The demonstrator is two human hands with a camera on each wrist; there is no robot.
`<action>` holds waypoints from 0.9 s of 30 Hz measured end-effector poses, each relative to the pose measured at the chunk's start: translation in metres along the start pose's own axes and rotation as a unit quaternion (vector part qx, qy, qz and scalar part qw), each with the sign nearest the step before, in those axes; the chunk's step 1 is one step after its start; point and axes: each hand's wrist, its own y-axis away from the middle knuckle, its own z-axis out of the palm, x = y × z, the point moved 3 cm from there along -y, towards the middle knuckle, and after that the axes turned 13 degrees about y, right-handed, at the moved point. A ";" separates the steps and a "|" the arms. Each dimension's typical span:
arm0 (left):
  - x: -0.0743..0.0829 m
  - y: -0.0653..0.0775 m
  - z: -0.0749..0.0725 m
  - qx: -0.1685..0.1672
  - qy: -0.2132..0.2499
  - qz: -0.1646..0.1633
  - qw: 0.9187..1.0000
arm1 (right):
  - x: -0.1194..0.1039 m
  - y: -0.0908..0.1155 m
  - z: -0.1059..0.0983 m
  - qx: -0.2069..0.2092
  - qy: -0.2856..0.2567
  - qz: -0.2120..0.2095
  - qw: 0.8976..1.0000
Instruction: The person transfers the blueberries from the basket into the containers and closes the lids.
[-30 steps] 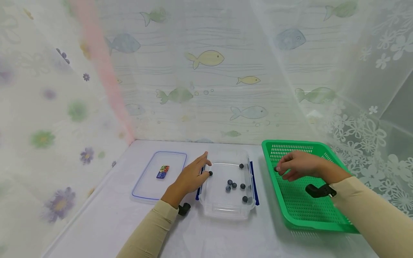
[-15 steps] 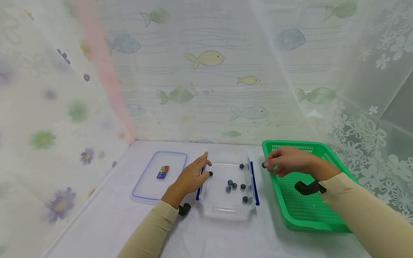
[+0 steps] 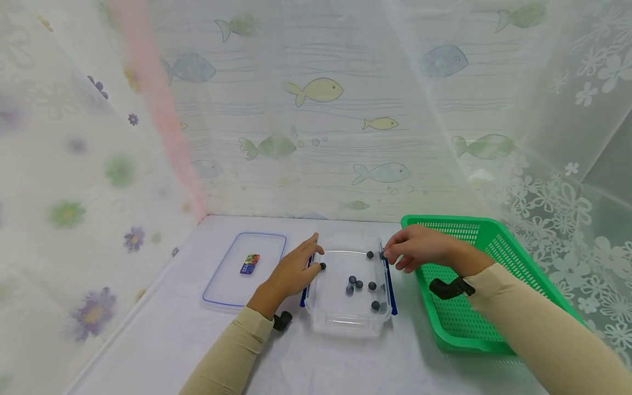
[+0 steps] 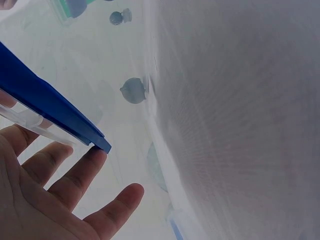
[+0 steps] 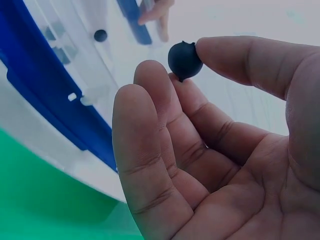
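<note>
Pinched between thumb and fingertip of my right hand (image 3: pixel 425 250) is a dark blueberry (image 5: pixel 185 61), with its small crown showing in the right wrist view. That hand is over the right rim of a clear plastic container (image 3: pixel 340 323) with blue side latches. Several blueberries (image 3: pixel 359 285) lie scattered inside the container. At its left wall, my left hand (image 3: pixel 288 274) holds the side, the thumb over the rim near another blueberry (image 3: pixel 323 266). In the left wrist view, fingers (image 4: pixel 82 175) of this hand lie spread against the blue latch (image 4: pixel 55 107).
A green perforated basket (image 3: pixel 474 346) stands right of the container, below the right forearm. To the left lies a clear lid (image 3: pixel 224 285) with a blue seal and a small label. White cloth covers the table (image 3: pixel 355 367), and patterned curtains hang behind and at both sides.
My right hand has moved left, from above the green basket to the container's right rim, with the blueberry in its fingers. The left hand and the container have stayed in place.
</note>
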 end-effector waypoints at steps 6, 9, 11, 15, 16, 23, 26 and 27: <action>-0.001 -0.001 0.001 -0.002 -0.003 0.000 1.000 | -0.007 -0.005 0.005 -0.004 0.002 0.002 1.000; -0.002 -0.002 0.001 -0.001 -0.006 0.000 1.000 | -0.009 -0.006 0.006 -0.006 0.005 0.003 1.000; -0.002 -0.002 0.001 -0.002 -0.009 -0.002 1.000 | -0.010 -0.007 0.007 -0.006 0.006 0.003 1.000; -0.002 -0.002 0.001 -0.001 -0.008 0.000 1.000 | -0.010 -0.009 0.008 -0.010 0.003 0.003 1.000; -0.003 -0.002 0.001 -0.001 -0.008 0.001 1.000 | -0.010 -0.009 0.008 -0.011 0.002 0.003 1.000; -0.002 -0.002 0.000 0.001 -0.005 0.006 1.000 | -0.008 -0.011 0.009 -0.009 -0.006 0.002 1.000; -0.003 -0.002 0.001 0.000 -0.006 0.005 1.000 | -0.008 -0.011 0.009 -0.009 -0.007 0.000 1.000; -0.003 -0.002 0.001 -0.001 -0.006 0.004 1.000 | -0.008 -0.011 0.009 -0.008 -0.006 -0.001 1.000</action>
